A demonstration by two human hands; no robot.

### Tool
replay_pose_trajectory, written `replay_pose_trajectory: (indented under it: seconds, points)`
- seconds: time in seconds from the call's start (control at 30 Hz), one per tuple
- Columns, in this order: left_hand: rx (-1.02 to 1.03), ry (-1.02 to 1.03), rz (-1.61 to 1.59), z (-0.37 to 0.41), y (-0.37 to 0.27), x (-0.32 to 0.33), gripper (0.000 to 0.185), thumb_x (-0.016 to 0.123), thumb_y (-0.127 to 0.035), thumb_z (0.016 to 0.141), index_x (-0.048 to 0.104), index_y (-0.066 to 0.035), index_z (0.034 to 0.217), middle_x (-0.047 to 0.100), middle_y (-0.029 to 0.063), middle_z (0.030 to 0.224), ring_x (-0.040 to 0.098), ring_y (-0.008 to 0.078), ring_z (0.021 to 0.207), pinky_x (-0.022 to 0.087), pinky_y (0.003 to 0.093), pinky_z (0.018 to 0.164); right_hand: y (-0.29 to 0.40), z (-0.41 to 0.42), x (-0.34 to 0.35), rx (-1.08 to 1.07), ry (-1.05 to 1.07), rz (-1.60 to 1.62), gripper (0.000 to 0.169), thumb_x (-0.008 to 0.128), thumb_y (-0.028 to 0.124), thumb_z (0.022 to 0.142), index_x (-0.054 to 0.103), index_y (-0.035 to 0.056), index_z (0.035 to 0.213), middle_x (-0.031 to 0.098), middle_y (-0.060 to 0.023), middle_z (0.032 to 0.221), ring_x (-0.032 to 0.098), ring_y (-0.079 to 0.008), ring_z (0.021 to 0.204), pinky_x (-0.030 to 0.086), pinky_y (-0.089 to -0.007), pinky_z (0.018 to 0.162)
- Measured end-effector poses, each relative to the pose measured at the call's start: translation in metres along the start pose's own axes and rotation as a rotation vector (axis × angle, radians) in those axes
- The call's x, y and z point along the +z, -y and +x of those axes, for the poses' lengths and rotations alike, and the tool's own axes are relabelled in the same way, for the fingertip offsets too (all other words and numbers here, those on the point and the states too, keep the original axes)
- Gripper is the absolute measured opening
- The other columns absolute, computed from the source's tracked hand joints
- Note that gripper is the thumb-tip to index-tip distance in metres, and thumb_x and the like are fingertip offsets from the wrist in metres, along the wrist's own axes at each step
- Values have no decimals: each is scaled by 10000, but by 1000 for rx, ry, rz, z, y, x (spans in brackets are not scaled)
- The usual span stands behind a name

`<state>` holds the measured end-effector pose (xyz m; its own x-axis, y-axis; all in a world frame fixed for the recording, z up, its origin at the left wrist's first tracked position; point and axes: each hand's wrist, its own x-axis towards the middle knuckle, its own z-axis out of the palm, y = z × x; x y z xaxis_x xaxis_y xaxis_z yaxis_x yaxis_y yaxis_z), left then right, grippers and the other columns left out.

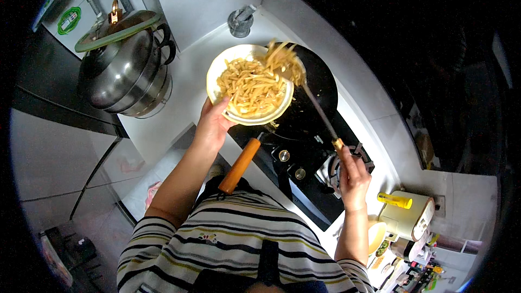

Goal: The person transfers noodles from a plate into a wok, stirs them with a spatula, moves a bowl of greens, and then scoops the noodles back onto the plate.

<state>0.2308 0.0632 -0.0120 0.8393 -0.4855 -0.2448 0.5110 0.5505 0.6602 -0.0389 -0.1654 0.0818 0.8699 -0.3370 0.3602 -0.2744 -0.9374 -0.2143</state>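
Note:
My left hand (213,124) grips the near-left rim of a pale bowl (213,73), tilted over a black wok (321,77). Cooked brown-yellow strips (252,85), possibly potato or noodles, fill much of the bowl. In my right hand (354,179) is the handle of a metal spatula (319,108). Its blurred head carries a heap of the same strips (283,63) at the bowl's right rim. The wok's wooden handle (240,165) points back toward my body. Much of the wok is hidden behind the bowl; a few scraps show on its dark surface.
A lidded steel steamer pot (122,77) stands on the counter at left. The stone mortar and pestle (241,21) sit in the back corner. Right of the wok is a bare gas burner (336,171); beyond it are a cream appliance (407,215) and a yellow bottle (395,200).

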Motion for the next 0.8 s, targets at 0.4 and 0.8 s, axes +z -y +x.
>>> replay_pose_trajectory:
  seconds: [0.4, 0.8]
  points:
    - [-91, 123, -40, 1, 6, 35, 435, 558, -192, 999, 436, -39, 1388, 563, 150, 1357, 597, 281, 1223, 524, 513, 986, -7, -21, 0, -174, -134, -288, 547, 698, -31, 804, 614, 118, 1324, 647, -85, 873, 633, -241, 632, 537, -365, 546]
    - [-112, 106, -47, -6, 4, 51, 456, 574, -210, 994, 436, -40, 1393, 580, 148, 1335, 612, 285, 1201, 530, 521, 979, -3, -25, -2, -191, -213, -275, 519, 691, -45, 817, 627, 102, 1311, 660, -95, 893, 643, -242, 657, 533, -361, 561]
